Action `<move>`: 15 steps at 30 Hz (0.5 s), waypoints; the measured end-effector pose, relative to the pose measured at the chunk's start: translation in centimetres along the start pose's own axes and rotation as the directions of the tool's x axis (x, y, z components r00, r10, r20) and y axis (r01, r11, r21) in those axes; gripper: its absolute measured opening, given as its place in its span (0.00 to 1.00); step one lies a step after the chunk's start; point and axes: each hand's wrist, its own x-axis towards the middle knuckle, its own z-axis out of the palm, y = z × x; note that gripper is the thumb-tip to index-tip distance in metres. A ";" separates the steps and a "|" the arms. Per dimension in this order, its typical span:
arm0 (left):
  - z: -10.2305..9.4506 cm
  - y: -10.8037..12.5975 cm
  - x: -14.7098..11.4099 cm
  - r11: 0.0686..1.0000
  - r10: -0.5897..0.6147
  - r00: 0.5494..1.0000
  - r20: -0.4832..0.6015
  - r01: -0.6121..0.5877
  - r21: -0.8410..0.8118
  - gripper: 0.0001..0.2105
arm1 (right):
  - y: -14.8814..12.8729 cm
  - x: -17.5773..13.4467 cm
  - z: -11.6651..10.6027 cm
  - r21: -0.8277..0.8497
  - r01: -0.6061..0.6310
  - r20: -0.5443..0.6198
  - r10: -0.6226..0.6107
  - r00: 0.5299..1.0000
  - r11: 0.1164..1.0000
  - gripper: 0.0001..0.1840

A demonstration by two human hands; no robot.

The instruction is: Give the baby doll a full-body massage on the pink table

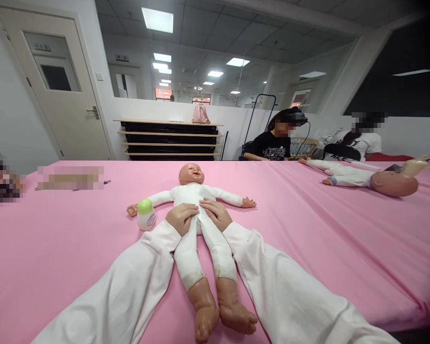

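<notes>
A baby doll [195,191] in a white bodysuit lies on its back on the pink table cover [57,248], head away from me, arms spread, bare feet toward me. My left hand [181,217] rests flat on the doll's belly on its left side. My right hand [217,213] lies beside it on the belly, fingers together, touching the suit. Both my arms wear white sleeves. Neither hand grips anything. A small white bottle with a green cap [145,215] stands just left of my left hand, near the doll's outstretched arm.
A second doll [365,179] lies at the far right with a bottle at its head. Two people [277,141] sit behind the table's far edge. A low shelf unit [170,138] stands against the back wall, and a door [57,81] is at left.
</notes>
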 end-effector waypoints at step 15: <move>0.9 -1.3 -0.6 0.910 -0.413 0.909 0.050 0.412 0.042 0.18 | 0.9 -0.4 0.2 -0.047 -0.152 0.006 0.152 0.988 0.987 0.20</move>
